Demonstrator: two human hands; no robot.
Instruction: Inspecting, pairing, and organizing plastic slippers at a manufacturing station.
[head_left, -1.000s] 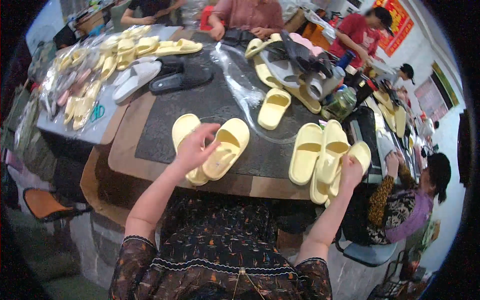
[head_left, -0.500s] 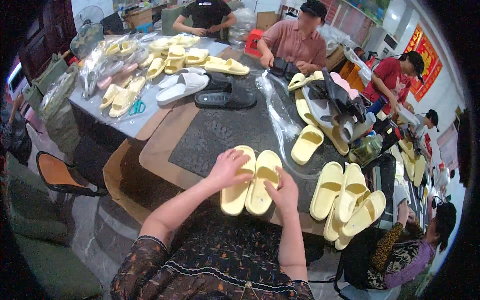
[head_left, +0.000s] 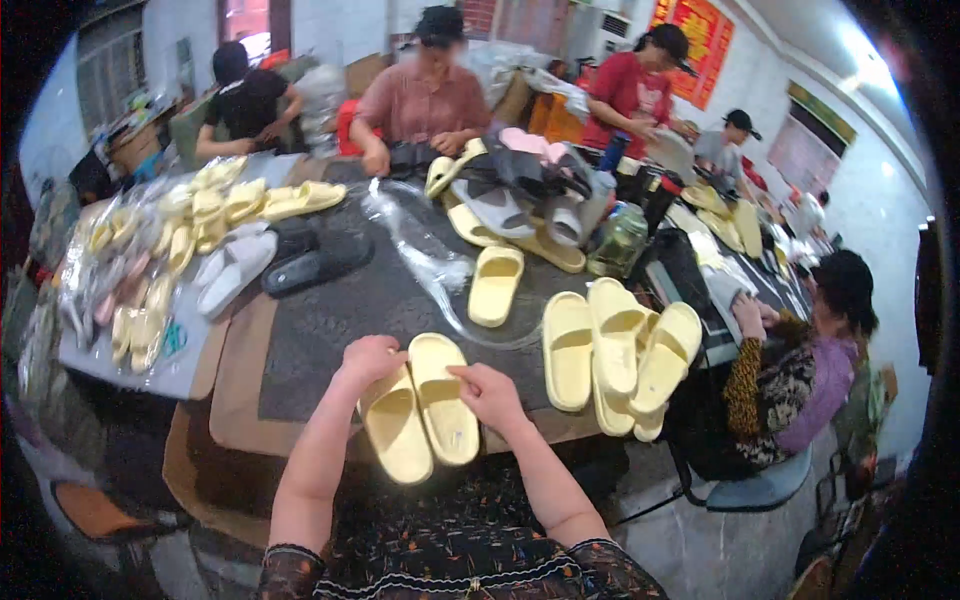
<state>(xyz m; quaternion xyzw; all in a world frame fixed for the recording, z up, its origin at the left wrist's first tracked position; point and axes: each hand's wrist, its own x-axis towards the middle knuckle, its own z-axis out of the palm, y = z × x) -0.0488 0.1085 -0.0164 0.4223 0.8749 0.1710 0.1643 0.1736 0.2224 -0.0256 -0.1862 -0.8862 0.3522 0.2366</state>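
Note:
In front of me, a pair of pale yellow slide slippers lies side by side at the table's near edge, heels toward me. My left hand (head_left: pixel 374 362) closes over the toe end of the left slipper (head_left: pixel 398 425), its fingers partly hidden. On the right slipper (head_left: pixel 447 410), my right hand (head_left: pixel 490 396) grips the outer side of the strap with bent fingers. A small pale mark shows on the right slipper's heel. To the right lie several more yellow slippers (head_left: pixel 568 350), some stacked on one another. Beyond my hands is a single yellow slipper (head_left: pixel 496 286).
Clear plastic wrap (head_left: pixel 425 250) stretches over the dark table mat (head_left: pixel 320 340). Black slippers (head_left: pixel 318 264), grey slippers (head_left: pixel 236 270) and bagged yellow ones lie left. A heap of slippers and a green jar (head_left: pixel 618 242) stand far right. Several co-workers sit or stand around.
My view has swung to the right, so the scene shifts left. My left hand has moved to the slipper's toe end; my right hand has closed at the other slipper's strap.

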